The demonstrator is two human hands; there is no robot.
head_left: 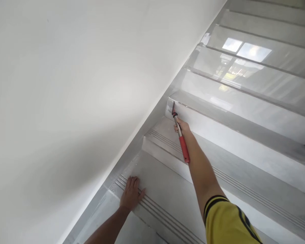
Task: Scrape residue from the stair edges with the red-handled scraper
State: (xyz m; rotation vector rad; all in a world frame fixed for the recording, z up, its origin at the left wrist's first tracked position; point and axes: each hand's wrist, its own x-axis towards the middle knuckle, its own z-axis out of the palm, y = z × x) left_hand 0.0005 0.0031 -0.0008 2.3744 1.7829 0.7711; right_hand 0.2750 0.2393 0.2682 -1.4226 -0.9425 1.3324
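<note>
Stairs [167, 189]: right hand [182, 126] outstretched, seemingly gripping scraper [180, 135].

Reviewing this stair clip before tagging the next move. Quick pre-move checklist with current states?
1. Right hand gripped on the red-handled tool: ok.
2. Tool tip at the corner where the riser meets the wall: ok.
3. Left hand braced flat on the lower step: ok.
4. Tip actually touching the surface: cannot tell.
5. What kind of tool head it is: cannot tell, too small.
</note>
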